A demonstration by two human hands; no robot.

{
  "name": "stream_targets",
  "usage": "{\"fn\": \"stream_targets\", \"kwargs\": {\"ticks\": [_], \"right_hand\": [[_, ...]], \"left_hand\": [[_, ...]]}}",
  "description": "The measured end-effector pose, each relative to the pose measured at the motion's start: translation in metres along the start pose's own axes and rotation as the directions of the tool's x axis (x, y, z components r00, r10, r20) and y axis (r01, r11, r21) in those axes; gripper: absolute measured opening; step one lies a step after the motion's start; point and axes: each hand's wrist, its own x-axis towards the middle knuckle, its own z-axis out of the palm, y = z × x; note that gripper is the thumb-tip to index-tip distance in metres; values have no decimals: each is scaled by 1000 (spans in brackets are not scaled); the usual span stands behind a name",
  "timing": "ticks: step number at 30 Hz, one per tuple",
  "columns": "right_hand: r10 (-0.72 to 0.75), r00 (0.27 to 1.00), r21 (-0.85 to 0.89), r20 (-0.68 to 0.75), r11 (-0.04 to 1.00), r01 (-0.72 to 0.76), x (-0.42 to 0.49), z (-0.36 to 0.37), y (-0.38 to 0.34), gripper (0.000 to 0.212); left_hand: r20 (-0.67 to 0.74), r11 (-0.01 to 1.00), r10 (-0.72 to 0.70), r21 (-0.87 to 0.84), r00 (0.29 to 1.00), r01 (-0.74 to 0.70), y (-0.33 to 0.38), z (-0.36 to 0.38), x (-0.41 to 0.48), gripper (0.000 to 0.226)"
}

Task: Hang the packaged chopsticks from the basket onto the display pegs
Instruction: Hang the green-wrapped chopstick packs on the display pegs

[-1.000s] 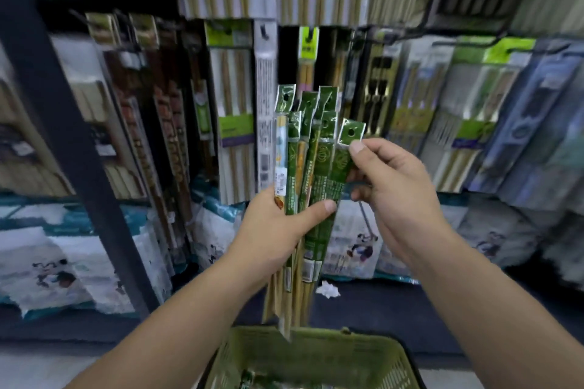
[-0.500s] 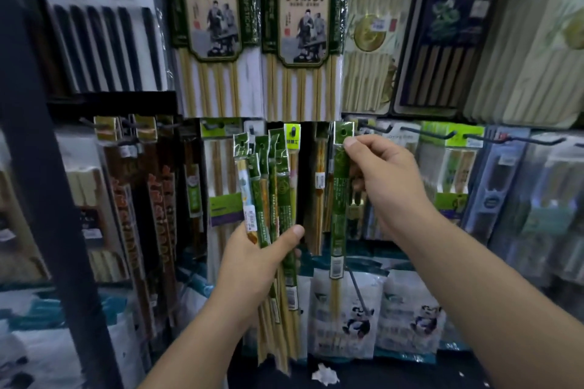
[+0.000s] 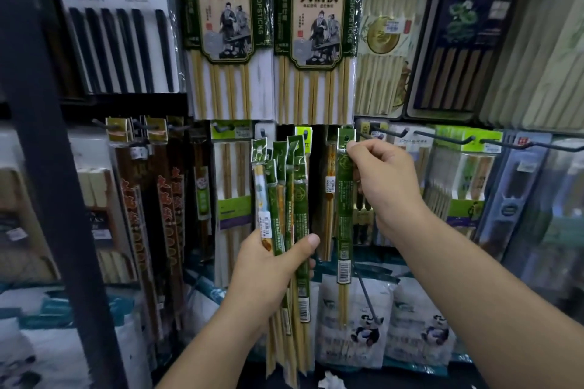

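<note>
Right hand [image 3: 382,177]: grip pinched on the header of one green chopstick pack [image 3: 344,215], held at peg height just beside a black peg [image 3: 387,133], not yet hung. Left hand [image 3: 268,265]: grip clamped round a bundle of packs [image 3: 294,199]. Judged partway through, with several packs outstanding.

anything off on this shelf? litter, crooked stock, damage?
Only a crumpled white scrap lying on the dark ledge below the panda packs; it looks like litter. Nothing else stands out.
</note>
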Motion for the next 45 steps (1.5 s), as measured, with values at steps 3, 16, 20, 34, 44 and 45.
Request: {"fn": "stream_targets", "kwargs": {"ticks": [3, 16, 20, 34, 44, 45], "right_hand": [[-8, 1000, 18, -7, 1000, 8, 2, 2, 2, 29], [-45, 997, -55, -59, 998, 42, 16, 8, 20, 34], [-54, 996, -100, -70, 994, 47, 20, 10, 24, 32], [-13, 964, -39, 265, 999, 24, -34, 5, 19, 10], [152, 922, 233, 357, 941, -246, -28, -5, 13, 16], [143, 904, 291, 403, 917, -274, -29, -5, 11, 16]], "left_hand": [[-9, 1000, -2, 11, 1000, 2, -2, -1, 1, 37], [-17, 1000, 20, 3, 1000, -20, -1, -1, 4, 32], [-17, 999, 44, -13, 999, -44, -1, -3, 4, 24], [65, 996, 82, 37, 995, -84, -2, 2, 3, 28], [59, 997, -45, -62, 997, 48, -8, 5, 3, 31], [61, 995, -52, -76, 997, 57, -8, 5, 3, 33]]}}
